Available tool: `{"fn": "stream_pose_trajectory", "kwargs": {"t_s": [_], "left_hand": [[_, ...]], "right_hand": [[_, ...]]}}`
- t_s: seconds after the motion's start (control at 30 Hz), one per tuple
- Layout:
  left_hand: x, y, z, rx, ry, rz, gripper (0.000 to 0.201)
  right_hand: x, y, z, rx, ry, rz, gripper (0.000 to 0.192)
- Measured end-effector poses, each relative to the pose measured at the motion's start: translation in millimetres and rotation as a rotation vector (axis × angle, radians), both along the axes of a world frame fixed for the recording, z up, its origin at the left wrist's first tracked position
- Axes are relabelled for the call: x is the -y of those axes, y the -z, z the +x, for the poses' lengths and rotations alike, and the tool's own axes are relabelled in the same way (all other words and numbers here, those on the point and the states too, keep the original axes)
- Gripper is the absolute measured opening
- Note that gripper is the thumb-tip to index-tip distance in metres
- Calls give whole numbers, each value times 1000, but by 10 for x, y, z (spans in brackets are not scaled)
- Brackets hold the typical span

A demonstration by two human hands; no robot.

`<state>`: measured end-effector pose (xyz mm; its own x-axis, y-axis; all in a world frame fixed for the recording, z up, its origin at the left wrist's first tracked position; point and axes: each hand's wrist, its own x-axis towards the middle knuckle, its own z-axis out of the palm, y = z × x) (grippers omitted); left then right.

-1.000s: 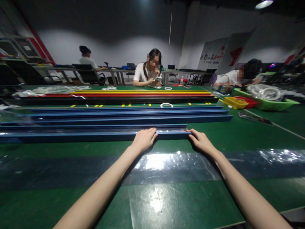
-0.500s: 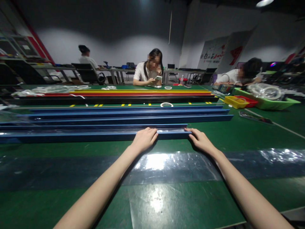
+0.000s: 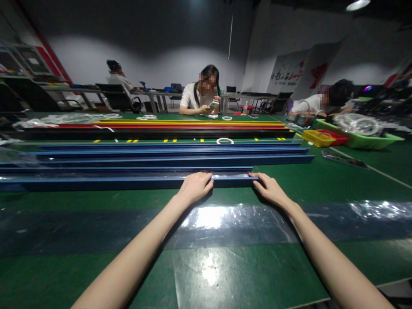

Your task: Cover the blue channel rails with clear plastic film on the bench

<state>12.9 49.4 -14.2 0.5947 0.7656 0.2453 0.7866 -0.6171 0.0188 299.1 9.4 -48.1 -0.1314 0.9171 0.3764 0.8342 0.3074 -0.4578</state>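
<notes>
A long blue U-shaped channel [image 3: 122,183] lies across the green table in front of me. My left hand [image 3: 195,187] is closed over its near wall, fingers reaching inside the trough and thumb along the outer side. At the channel's right end, my right hand [image 3: 268,185] grips the corner between thumb and fingers. Shiny clear film [image 3: 227,176] shows inside the trough between my hands. Nearer to me, under my forearms, a wide strip of clear plastic film [image 3: 238,231] stretches flat across the table.
More blue channels [image 3: 180,161] lie just behind, then yellow, red and black strips [image 3: 161,132]. A white ring [image 3: 225,141] sits between. At right are a green tray [image 3: 370,141], a yellow tray [image 3: 318,138] and a phone-like flat object [image 3: 344,159]. A person [image 3: 199,96] sits opposite.
Both my hands stay in place on the blue channel. The view has shifted very slightly; the person opposite has raised one hand a little near the phone.
</notes>
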Motion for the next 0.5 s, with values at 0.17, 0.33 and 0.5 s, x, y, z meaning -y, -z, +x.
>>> {"fn": "stream_pose_trajectory", "kwargs": {"t_s": [0.17,0.33,0.5], "left_hand": [[8,-8,31,-36,-14,17,31],[-3,-16,37,-30,5,25,34],[-5,-29,34,-50,-6,41,38]], "right_hand": [[-4,-10,6,44,2,-21,33],[-7,-35,35,119,2,-48,30],[-3,-44,43,132,11,-59,31]]}}
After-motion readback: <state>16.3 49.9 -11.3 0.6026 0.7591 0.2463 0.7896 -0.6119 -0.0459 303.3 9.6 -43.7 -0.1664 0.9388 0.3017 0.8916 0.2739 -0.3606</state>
